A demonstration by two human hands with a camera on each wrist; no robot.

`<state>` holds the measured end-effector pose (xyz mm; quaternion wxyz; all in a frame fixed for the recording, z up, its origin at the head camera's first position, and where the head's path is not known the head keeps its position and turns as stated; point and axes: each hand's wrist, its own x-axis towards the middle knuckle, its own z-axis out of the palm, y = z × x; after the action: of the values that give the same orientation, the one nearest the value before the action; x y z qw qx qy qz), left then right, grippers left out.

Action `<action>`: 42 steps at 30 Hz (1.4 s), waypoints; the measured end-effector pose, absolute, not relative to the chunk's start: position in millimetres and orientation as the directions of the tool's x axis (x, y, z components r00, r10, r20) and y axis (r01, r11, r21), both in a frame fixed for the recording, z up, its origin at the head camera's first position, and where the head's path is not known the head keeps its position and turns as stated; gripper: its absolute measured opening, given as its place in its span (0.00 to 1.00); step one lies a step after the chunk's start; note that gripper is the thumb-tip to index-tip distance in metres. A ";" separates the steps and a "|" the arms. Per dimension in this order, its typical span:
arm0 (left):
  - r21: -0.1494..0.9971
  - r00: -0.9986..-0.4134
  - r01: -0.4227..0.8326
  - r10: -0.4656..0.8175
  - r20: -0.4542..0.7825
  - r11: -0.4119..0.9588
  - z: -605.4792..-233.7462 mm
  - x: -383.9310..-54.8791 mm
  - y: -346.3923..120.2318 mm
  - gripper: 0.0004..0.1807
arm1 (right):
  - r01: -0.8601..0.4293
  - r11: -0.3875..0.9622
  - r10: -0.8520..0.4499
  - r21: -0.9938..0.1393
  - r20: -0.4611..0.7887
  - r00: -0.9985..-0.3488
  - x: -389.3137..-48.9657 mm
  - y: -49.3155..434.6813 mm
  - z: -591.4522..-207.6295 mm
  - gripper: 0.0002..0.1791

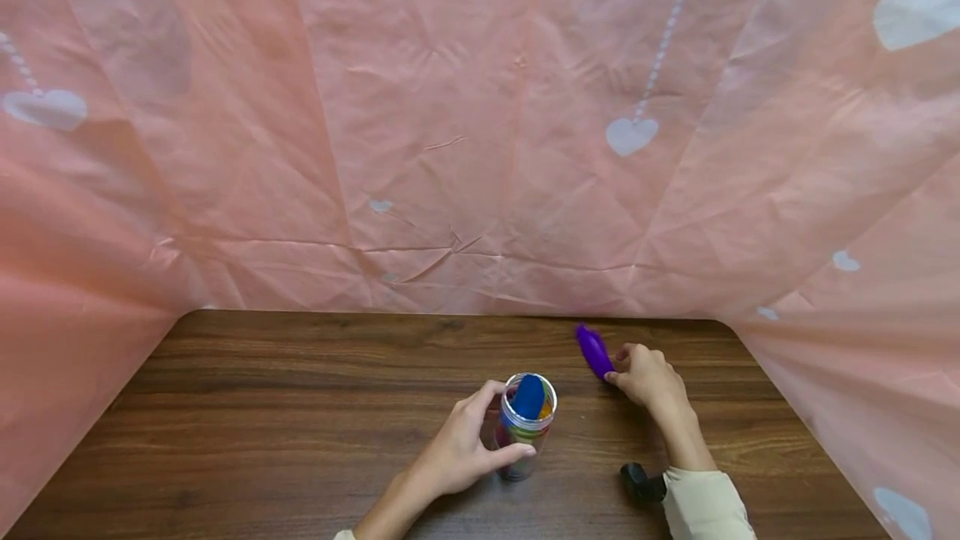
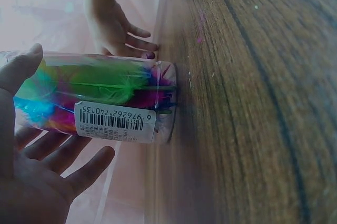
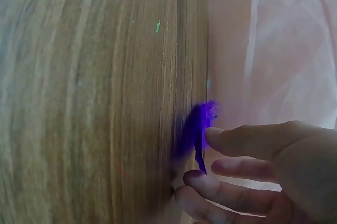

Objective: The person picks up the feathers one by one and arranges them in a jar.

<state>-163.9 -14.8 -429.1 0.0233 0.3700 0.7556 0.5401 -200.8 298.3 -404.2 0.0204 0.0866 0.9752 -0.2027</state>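
A clear plastic jar (image 1: 517,448) with no lid on stands on the table, packed with colourful feathers. A blue feather (image 1: 528,397) pokes up at its mouth. My left hand (image 1: 468,448) grips the jar from the left, thumb on the near side and fingers round the far side. In the left wrist view, a green feather (image 2: 100,83) and a white barcode label (image 2: 116,122) show on the jar's side. At the back right, my right hand (image 1: 654,379) pinches the near end of a purple feather (image 1: 594,351) between thumb and fingers, close to the tabletop.
A brown wood-grain table (image 1: 300,407) carries the jar. Pink cloth (image 1: 480,123) with white hearts hangs behind and at both sides. Black wrist gear (image 1: 641,483) sits at the right cuff. A tiny green scrap (image 3: 157,26) lies on the wood.
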 end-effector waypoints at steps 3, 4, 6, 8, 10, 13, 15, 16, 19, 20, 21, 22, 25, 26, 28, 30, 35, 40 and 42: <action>0.835 -0.724 0.532 0.588 0.361 0.142 -428.4 -163.1 -15.0 0.30 | 0.192 0.902 0.170 -0.386 -0.092 -0.981 -202.3 297.2 -404.1 0.20; 0.834 -0.724 0.532 0.588 0.362 0.142 -428.4 -163.0 -14.9 0.30 | 0.197 0.902 0.173 -0.383 -0.096 -0.980 -202.9 297.1 -404.3 0.19; 0.831 -0.720 0.538 0.589 0.368 0.139 -428.8 -162.8 -14.7 0.29 | 0.205 0.901 0.179 -0.381 -0.102 -0.979 -203.6 296.9 -404.7 0.19; 0.830 -0.718 0.540 0.590 0.371 0.135 -429.0 -162.7 -14.4 0.29 | 0.210 0.899 0.185 -0.384 -0.102 -0.977 -204.2 297.1 -405.1 0.18; 0.829 -0.714 0.544 0.591 0.376 0.130 -429.2 -162.7 -14.1 0.29 | 0.212 0.896 0.187 -0.391 -0.100 -0.977 -204.5 297.4 -405.3 0.18; 0.829 -0.712 0.545 0.592 0.378 0.126 -429.2 -162.5 -13.8 0.29 | 0.214 0.890 0.190 -0.404 -0.098 -0.977 -204.8 298.2 -405.1 0.18; 0.828 -0.711 0.547 0.592 0.380 0.124 -429.4 -162.5 -13.9 0.29 | 0.212 0.885 0.190 -0.415 -0.094 -0.977 -204.6 298.8 -404.6 0.17; 0.827 -0.709 0.549 0.592 0.382 0.124 -429.5 -162.5 -13.9 0.29 | 0.211 0.881 0.191 -0.423 -0.089 -0.977 -204.4 299.1 -404.3 0.17; 0.826 -0.710 0.549 0.591 0.382 0.125 -429.8 -162.8 -14.0 0.29 | 0.197 0.871 0.191 -0.450 -0.059 -0.980 -202.1 299.9 -402.7 0.16; 0.826 -0.710 0.550 0.591 0.383 0.125 -429.9 -162.9 -14.0 0.29 | 0.189 0.867 0.190 -0.462 -0.044 -0.981 -201.0 300.3 -402.1 0.15; 0.825 -0.709 0.551 0.590 0.385 0.124 -430.1 -163.1 -14.0 0.29 | 0.181 0.862 0.191 -0.473 -0.028 -0.981 -199.7 300.6 -401.5 0.13; 0.825 -0.708 0.552 0.590 0.387 0.123 -430.2 -163.2 -13.9 0.29 | 0.173 0.858 0.191 -0.484 -0.011 -0.981 -198.4 300.9 -400.7 0.11; 0.823 -0.706 0.555 0.591 0.391 0.118 -430.3 -163.4 -13.8 0.29 | 0.150 0.844 0.198 -0.515 0.038 -0.980 -193.5 301.7 -397.0 0.06; 0.823 -0.705 0.556 0.591 0.392 0.118 -430.4 -163.4 -13.8 0.29 | 0.147 0.840 0.204 -0.523 0.053 -0.978 -191.9 302.0 -395.4 0.04; 0.824 -0.707 0.554 0.590 0.389 0.120 -430.0 -163.2 -13.8 0.29 | 0.141 0.834 0.217 -0.534 0.083 -0.973 -188.8 302.4 -391.6 0.03; 0.828 -0.712 0.547 0.589 0.381 0.126 -429.1 -163.0 -13.8 0.29 | 0.138 0.831 0.232 -0.540 0.110 -0.966 -185.5 302.8 -388.2 0.04; 0.837 -0.722 0.530 0.589 0.362 0.135 -427.6 -163.1 -13.4 0.30 | 0.113 0.820 0.254 -0.561 0.180 -0.950 -179.6 304.0 -383.3 0.04; 0.838 -0.723 0.530 0.587 0.363 0.134 -427.7 -163.3 -13.6 0.30 | 0.073 0.796 0.252 -0.601 0.218 -0.943 -177.5 304.4 -381.6 0.03; 0.839 -0.726 0.527 0.585 0.362 0.135 -427.9 -163.2 -13.8 0.30 | 0.060 0.785 0.253 -0.617 0.231 -0.939 -177.2 304.2 -381.1 0.03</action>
<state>-163.2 -13.8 -427.9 0.0267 0.3695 0.7528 0.5441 -177.2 304.2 -381.1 -0.1523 0.0841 0.9323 -0.3171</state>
